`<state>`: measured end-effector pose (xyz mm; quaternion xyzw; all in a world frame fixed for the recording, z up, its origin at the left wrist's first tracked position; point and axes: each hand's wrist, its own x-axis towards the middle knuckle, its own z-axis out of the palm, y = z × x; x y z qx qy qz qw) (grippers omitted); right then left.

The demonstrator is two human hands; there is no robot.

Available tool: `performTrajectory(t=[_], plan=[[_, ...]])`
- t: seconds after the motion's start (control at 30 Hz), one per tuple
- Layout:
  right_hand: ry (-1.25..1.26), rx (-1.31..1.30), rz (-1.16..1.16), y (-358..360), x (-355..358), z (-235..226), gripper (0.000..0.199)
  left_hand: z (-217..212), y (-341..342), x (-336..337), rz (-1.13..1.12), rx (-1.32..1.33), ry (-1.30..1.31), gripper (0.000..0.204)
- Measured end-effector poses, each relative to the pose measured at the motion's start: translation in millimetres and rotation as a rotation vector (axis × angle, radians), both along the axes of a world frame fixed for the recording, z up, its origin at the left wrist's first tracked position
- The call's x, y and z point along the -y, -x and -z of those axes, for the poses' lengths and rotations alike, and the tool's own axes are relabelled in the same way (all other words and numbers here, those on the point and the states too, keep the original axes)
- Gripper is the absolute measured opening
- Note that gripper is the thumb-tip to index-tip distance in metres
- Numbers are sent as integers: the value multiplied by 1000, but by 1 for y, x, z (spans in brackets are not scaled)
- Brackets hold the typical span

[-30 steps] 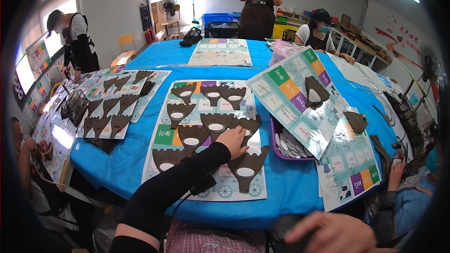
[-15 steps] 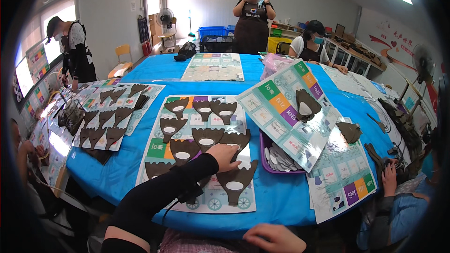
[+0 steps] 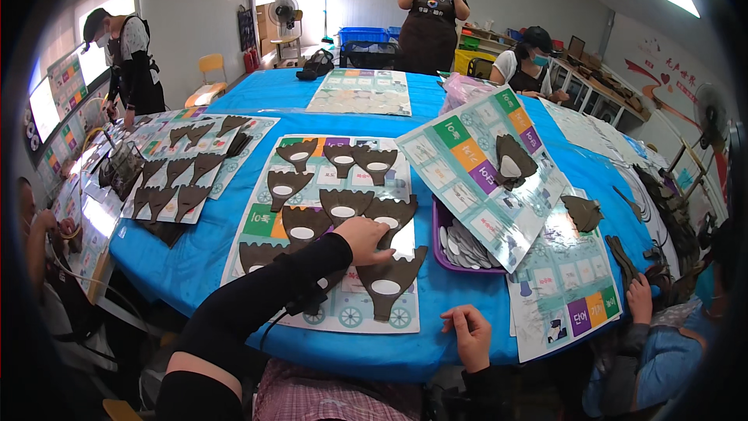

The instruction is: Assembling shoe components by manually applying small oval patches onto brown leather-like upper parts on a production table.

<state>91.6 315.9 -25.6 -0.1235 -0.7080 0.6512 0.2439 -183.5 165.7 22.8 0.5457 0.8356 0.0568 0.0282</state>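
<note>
My left hand [image 3: 365,242] reaches over a printed sheet [image 3: 366,318] on the table. Its fingers are stretched and rest at the white oval on a dark brown cloth piece [image 3: 401,210]; the palm side is hidden. Several more such scallop-edged pieces lie around it, among them a large brown piece [image 3: 389,284] just below the hand. White ovals sit on them. My right hand [image 3: 469,335] hovers by the table's near edge, fingers loosely bent and apart, holding nothing that shows. Above it stands a purple basket [image 3: 440,253] of loose white ovals [image 3: 469,245].
A tilted printed sheet [image 3: 432,140] with a brown piece on it partly covers the basket. More sheets [image 3: 565,281] lie at right, beside a co-worker's hand [image 3: 640,298]. At left, brown pieces [image 3: 192,195] lie in rows. Other people are around the blue-covered table [image 3: 460,308].
My right hand has risen from the lower edge to beside the sheet, its fingers now bent. My left hand stays at the same cloth piece. The whole view has shifted slightly.
</note>
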Motion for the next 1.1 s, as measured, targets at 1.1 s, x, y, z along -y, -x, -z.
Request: performTrajectory(t=[1.1], plan=[[-363,10,157,7,9,8,21,26,-34,5,17,-66,-267,72]])
